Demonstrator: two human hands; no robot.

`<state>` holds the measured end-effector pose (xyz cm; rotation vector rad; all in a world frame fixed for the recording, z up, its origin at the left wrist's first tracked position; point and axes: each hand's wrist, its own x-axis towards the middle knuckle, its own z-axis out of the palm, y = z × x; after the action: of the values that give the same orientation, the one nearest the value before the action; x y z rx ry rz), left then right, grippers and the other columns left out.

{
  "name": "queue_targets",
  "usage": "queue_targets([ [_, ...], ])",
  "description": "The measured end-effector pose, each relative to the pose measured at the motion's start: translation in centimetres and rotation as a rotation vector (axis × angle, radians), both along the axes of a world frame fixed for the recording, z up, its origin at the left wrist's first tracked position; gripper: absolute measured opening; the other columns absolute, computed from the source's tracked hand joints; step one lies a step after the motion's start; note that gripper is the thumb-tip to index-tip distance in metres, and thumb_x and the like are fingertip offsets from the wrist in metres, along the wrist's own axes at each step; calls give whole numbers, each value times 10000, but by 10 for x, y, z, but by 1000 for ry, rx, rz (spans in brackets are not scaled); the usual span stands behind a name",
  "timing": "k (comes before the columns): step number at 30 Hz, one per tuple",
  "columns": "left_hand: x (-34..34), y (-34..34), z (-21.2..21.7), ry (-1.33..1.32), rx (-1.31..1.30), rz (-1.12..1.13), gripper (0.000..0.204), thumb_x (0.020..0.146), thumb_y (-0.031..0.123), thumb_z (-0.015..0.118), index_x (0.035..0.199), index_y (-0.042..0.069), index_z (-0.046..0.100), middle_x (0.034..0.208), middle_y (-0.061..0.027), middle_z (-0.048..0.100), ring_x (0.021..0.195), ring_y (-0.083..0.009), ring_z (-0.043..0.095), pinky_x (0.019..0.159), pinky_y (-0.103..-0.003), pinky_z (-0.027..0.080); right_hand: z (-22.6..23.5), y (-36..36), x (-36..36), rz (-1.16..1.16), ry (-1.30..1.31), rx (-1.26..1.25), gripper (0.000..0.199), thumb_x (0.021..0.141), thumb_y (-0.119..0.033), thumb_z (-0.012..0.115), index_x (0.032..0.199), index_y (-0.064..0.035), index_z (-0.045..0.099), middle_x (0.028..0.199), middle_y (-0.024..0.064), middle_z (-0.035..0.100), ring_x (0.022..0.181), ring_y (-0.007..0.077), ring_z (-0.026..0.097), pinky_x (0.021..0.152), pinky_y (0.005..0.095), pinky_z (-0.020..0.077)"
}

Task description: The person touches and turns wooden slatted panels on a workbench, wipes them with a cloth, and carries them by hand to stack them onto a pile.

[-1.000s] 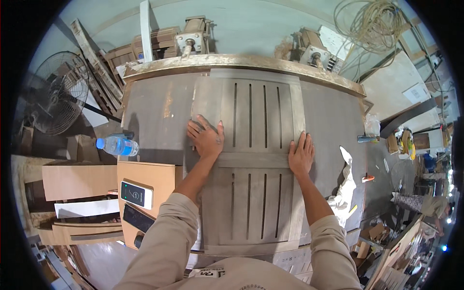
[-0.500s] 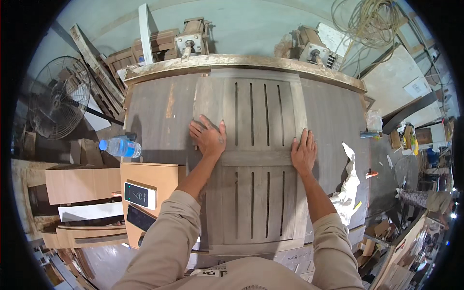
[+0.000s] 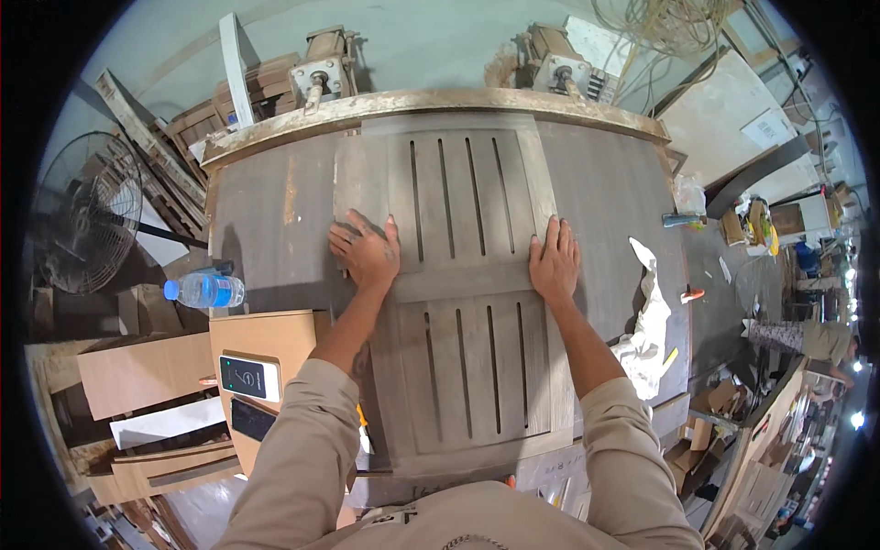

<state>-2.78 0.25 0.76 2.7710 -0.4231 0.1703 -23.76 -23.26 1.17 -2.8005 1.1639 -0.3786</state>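
Neither grip was closed: the left hand [image 3: 367, 252] lay flat and spread on the left stile of the grey slatted panel [image 3: 467, 302], the right hand [image 3: 554, 261] flat on its right stile. That panel lay centre frame on the bench [image 3: 266, 220]; even downward pressure from both palms would likely keep it square.

water bottle [image 3: 203, 291], white rag [image 3: 647, 321], fan [image 3: 81, 225]
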Motion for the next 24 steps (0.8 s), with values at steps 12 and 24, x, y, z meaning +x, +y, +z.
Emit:
queue_targets([
  [12, 23, -1, -27, -48, 75, 8, 838, 888, 584, 424, 1404, -56, 261, 1345, -442, 251, 1274, -554, 240, 1066, -594, 190, -17, -13, 8, 56, -106, -29, 593, 941, -405, 415, 1391, -22, 359, 1406, 233, 390, 1316, 349, 360, 1096, 467, 247],
  [24, 28, 10, -39, -69, 47, -112, 906, 849, 649, 421, 1376, -80, 308, 1326, -429, 285, 1233, -528, 305, 1024, -576, 242, -16, -13, 3, 22, -30, 27, 578, 936, -420, 414, 1401, -78, 377, 1420, 190, 393, 1292, 342, 396, 1063, 476, 307],
])
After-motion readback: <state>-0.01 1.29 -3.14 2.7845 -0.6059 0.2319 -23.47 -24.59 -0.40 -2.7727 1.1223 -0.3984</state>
